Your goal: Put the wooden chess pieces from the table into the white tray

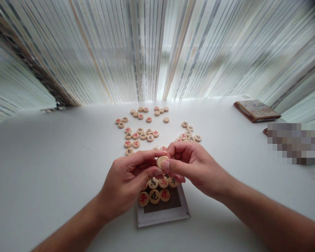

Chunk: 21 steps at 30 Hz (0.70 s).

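Between the fingertips of both hands is a round wooden xiangqi piece, its plain side showing. My left hand grips it by the edge with thumb and fingers. From the other side my right hand pinches it, the thumb lying on its face. Right beneath the hands is a shallow white box tray with a dark brown bottom. Rows of xiangqi pieces lie in it face up, among them a black piece and a red piece. The hands hide the tray's far part.
Loose xiangqi pieces are scattered over the white table beyond the hands, some face down near the back. Another cluster lies to the right. A flat brown box rests at the far right, near a blurred-out item. Striped curtains hang behind.
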{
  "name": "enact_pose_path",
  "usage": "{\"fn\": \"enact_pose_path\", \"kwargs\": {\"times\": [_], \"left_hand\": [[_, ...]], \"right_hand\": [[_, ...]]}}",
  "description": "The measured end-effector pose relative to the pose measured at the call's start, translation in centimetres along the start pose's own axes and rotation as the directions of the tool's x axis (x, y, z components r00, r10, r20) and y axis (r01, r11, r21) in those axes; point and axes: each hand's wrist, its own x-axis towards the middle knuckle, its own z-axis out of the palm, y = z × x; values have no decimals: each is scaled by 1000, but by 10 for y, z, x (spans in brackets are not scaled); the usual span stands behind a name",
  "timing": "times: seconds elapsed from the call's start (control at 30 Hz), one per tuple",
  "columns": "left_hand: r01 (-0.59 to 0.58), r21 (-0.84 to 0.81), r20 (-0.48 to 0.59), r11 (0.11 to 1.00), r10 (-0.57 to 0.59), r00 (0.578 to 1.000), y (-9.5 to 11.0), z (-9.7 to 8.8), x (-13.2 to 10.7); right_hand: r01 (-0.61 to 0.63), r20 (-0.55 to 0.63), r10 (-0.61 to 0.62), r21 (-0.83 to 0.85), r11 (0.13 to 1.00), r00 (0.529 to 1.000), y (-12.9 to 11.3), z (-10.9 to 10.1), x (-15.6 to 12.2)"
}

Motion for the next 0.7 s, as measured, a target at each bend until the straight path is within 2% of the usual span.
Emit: {"fn": "enact_pose_path", "kwargs": {"times": [0.23,0.43,0.7], "left_hand": [[12,-35,-2,999,-13,1000,2,-1,0],[4,-44,-17,999,-5,1000,2,-2,1],[25,-41,-36,999,-26,999,-1,-4,1]], "right_hand": [[-7,16,7,23,1000,1000,0,-1,2],[44,41,-49,109,993,998,6,-6,4],[84,65,-94,142,986,993,10,-9,6]]}}
